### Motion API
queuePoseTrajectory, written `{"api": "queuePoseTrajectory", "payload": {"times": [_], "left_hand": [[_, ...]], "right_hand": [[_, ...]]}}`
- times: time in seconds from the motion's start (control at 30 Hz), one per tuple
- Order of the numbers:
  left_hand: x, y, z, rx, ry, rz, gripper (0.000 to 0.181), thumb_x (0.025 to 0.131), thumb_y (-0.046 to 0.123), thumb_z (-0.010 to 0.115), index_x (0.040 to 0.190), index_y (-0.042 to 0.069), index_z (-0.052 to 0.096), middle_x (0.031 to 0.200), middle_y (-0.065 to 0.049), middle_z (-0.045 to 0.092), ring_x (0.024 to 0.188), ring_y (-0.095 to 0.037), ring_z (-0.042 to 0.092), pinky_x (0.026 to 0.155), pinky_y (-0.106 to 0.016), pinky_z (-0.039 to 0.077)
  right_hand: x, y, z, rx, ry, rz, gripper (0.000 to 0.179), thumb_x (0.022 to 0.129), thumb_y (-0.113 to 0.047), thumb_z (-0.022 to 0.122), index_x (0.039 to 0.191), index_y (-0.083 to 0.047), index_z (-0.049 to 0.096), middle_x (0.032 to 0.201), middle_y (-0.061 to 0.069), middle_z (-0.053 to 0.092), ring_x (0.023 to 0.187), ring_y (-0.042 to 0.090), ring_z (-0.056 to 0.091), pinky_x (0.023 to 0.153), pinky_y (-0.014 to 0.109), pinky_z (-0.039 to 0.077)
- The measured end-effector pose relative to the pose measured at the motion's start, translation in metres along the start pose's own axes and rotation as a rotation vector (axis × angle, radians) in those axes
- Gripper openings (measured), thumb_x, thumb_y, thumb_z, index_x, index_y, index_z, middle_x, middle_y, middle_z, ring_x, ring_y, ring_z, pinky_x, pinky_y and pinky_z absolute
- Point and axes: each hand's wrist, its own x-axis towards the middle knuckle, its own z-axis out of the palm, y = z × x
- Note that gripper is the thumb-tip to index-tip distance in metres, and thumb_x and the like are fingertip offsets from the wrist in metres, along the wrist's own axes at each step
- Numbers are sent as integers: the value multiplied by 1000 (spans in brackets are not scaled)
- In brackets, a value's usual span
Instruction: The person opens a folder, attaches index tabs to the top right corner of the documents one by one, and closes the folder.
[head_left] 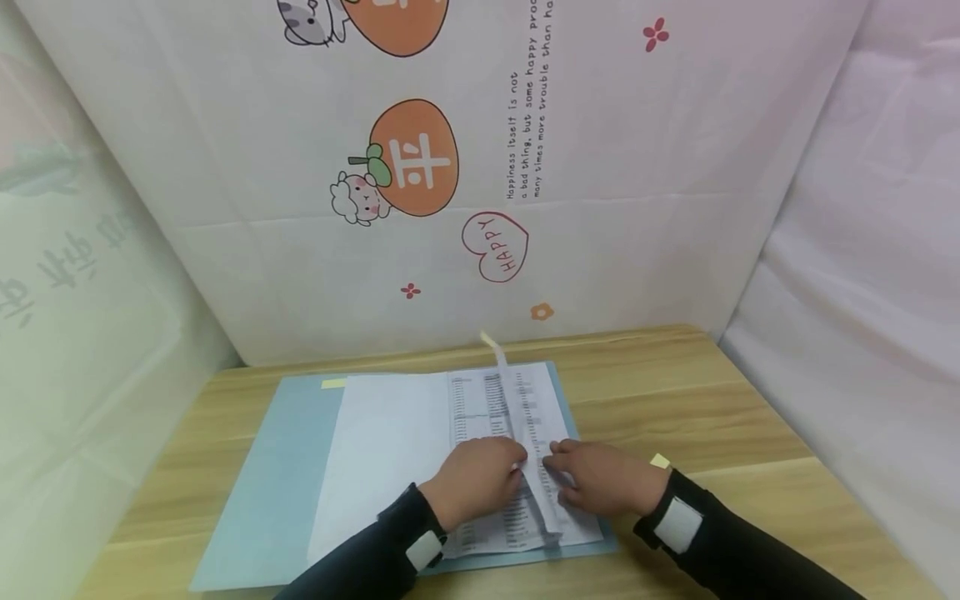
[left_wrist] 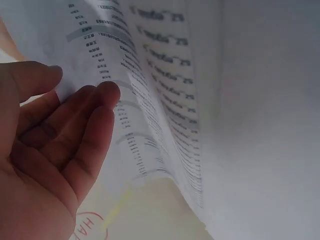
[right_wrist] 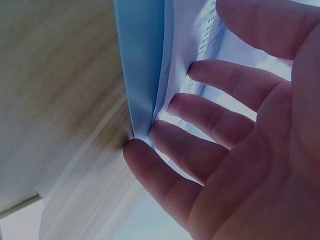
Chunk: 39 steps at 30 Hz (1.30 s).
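A light blue folder (head_left: 258, 483) lies open on the table, with printed white sheets (head_left: 472, 396) on its right side. One sheet of paper (head_left: 510, 392) stands up from the stack, curved, almost edge-on in the head view. At its middle my left hand (head_left: 480, 477) is curled, seeming to pinch it between thumb and forefinger; the exact contact is hidden. Just to the right, my right hand (head_left: 603, 477) has its fingers spread and slightly bent. In the right wrist view its fingertips (right_wrist: 192, 67) are at the edge of the sheets and the folder's border (right_wrist: 142, 60).
A blank white page (head_left: 382, 454) covers part of the folder's left side. Yellow tabs show on the folder's top edge (head_left: 333, 383) and beside the right wrist (head_left: 660, 460). The wood-grain table (head_left: 660, 392) is bounded by printed white cloth (head_left: 600, 250) behind and at both sides.
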Motion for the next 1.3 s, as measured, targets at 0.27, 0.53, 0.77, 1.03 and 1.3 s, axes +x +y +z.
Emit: {"api": "queuePoseTrajectory", "payload": {"times": [0.27, 0.53, 0.77, 1.03, 1.3], "left_hand": [[-38, -16, -15, -635, 80, -263, 28, 97, 28, 61, 114, 7, 70, 97, 1, 68, 74, -10, 65, 64, -30, 54], [-62, -26, -21, -763, 138, -571, 41, 91, 30, 71, 119, 1, 62, 103, -9, 61, 76, -20, 64, 65, -39, 54], [-83, -40, -25, -513, 180, -688, 42, 88, 21, 73, 125, 6, 59, 122, -14, 61, 113, -33, 58, 93, -53, 47], [-111, -59, -33, -380, 156, -738, 33, 91, 12, 68, 124, 5, 67, 125, -15, 60, 122, -37, 53, 99, -56, 42], [-131, -75, -37, -356, 129, -811, 42, 90, 15, 70, 127, -3, 62, 124, -20, 56, 118, -39, 53, 99, -58, 41]], "right_hand": [[3, 0, 2, 12, -23, 35, 44, 93, -25, 67, 133, -7, 64, 139, 16, 56, 127, 31, 53, 102, 47, 43], [2, 2, 2, 24, -27, 48, 45, 93, -27, 66, 134, -8, 63, 140, 14, 55, 129, 31, 51, 103, 48, 42], [1, 2, 2, 33, -31, 50, 46, 93, -27, 66, 135, -8, 63, 142, 12, 54, 129, 30, 51, 103, 48, 42], [-1, 0, 0, 35, -34, 48, 47, 92, -27, 67, 135, -7, 63, 142, 13, 54, 130, 31, 50, 103, 49, 42], [-1, 1, 2, 25, -31, 56, 49, 92, -28, 68, 136, -8, 62, 143, 12, 53, 131, 30, 49, 104, 48, 41]]}}
